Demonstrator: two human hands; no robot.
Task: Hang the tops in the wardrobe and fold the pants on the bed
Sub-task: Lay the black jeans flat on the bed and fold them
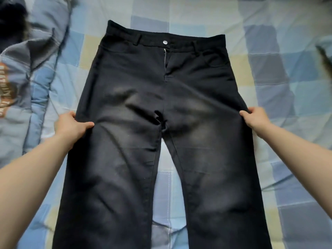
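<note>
While flat on bed (206,20), black pants (161,97), no legible txt

- We take this for a home bedroom: a bed (206,20) spread with a checked quilt in blue, grey and pale yellow.
- Black pants (161,108) lie flat mid-bed; a grey printed top (16,72) sits crumpled at the bed's left edge.

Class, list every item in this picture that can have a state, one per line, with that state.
black pants: spread flat, front up, unfolded, button fastened, zip partly open
left hand: grips the pants' left outer edge
right hand: grips the pants' right outer edge
grey top: crumpled on the bed, left of the pants
checked bedsheet: wrinkled
</note>
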